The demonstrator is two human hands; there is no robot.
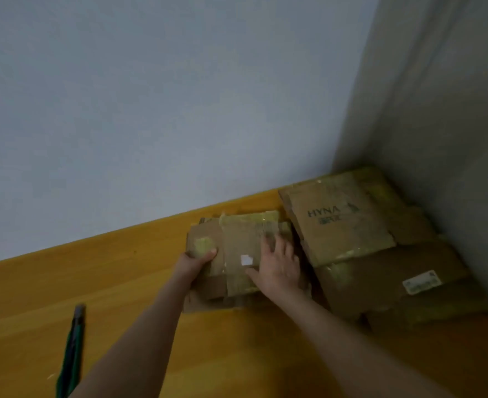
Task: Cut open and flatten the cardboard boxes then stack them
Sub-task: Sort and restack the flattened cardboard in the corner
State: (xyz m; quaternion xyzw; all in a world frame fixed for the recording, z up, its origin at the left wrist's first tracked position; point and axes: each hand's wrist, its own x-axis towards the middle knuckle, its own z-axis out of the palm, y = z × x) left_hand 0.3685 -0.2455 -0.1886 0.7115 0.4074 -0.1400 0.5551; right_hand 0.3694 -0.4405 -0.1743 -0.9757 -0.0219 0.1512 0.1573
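A small flattened cardboard box (237,239) with yellowish tape and a white sticker lies on the wooden table, on a low pile of flat cardboard. My left hand (198,259) grips its left edge, thumb on top. Flat on the box's right part lies my right hand (278,264), fingers spread and pressing down. To the right, in the corner, sits a larger stack of flattened boxes (352,234), the top one printed "HYNA". A green-handled cutter (74,349) rests on the table at the lower left, away from both hands.
The orange wooden table (107,268) meets a pale wall at the back and a grey wall (438,110) on the right. A white label (422,282) sits on a lower sheet of the big stack.
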